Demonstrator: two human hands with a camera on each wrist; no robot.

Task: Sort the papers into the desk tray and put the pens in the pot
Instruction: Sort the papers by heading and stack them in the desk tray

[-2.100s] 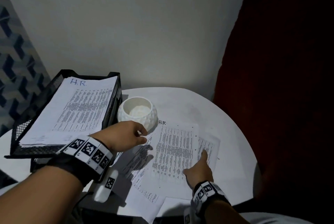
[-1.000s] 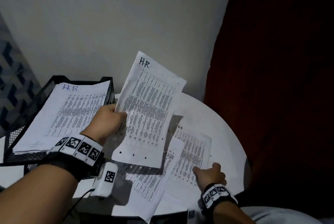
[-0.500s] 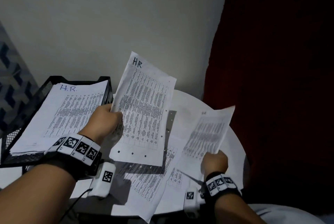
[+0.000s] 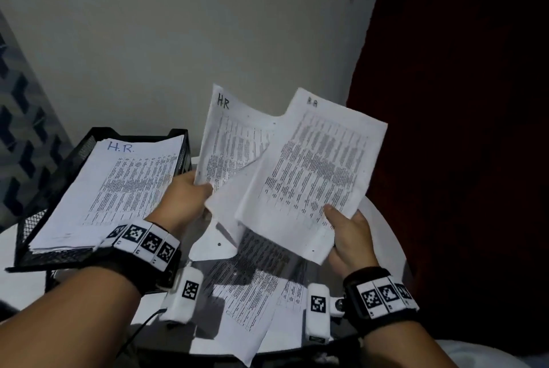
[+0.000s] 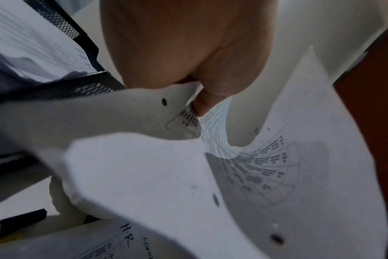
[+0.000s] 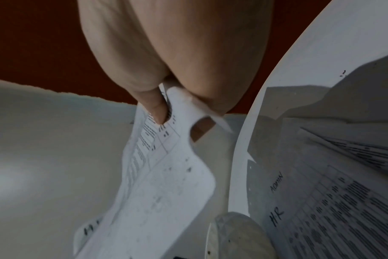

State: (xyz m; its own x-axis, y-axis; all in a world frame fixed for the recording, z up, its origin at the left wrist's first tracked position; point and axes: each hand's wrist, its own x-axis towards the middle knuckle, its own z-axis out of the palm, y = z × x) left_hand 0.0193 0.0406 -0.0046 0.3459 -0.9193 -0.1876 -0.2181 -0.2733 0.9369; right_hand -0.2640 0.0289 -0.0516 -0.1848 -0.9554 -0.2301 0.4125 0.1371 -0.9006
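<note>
Two hands are seen, left hand (image 4: 186, 195) and right hand (image 4: 350, 237), w/ one printed sheet held in each: left sheet (image 4: 230, 142), right sheet (image 4: 315, 171). One mesh desk tray (image 4: 28, 229) is counted, w/ one paper stack (image 4: 118, 186) in it; no. of sheets can't be told. Approx. three loose sheets (image 4: 252, 305) are counted on one round table (image 4: 386, 243), overlapping, so not exact.

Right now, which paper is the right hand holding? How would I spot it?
Start at the black mesh desk tray on the round white table. Right of it, two sheets are held up in the air. The right hand pinches the front sheet, nearest the dark red curtain, overlapping the sheet marked HR.
</note>
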